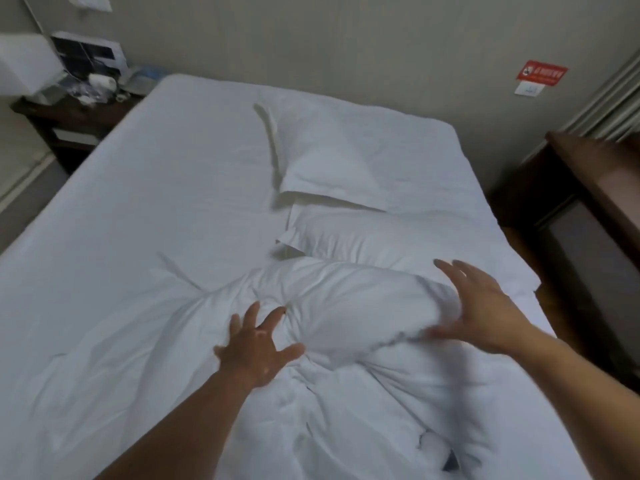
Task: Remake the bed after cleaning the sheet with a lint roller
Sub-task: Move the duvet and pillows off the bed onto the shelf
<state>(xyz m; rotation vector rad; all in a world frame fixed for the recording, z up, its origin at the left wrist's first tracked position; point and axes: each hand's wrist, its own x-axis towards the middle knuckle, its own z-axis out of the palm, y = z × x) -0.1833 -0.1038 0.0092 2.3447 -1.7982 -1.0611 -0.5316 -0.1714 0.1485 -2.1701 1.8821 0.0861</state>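
A white bed sheet (145, 202) covers the mattress. Two white pillows lie on the right side, one (339, 157) near the head, the other (398, 237) below it. A bunched white duvet (346, 306) is heaped in front of me. My left hand (258, 348) is spread with straight fingers on the duvet's crumpled left part. My right hand (481, 306) is open with fingers spread against the duvet's rounded right end, blurred by motion. No lint roller is in view.
A dark nightstand (69, 123) with a white lamp (24, 64) and clutter stands at the back left. A dark wooden desk (595, 188) runs along the right wall. A red sign (542, 76) is on the wall behind the bed.
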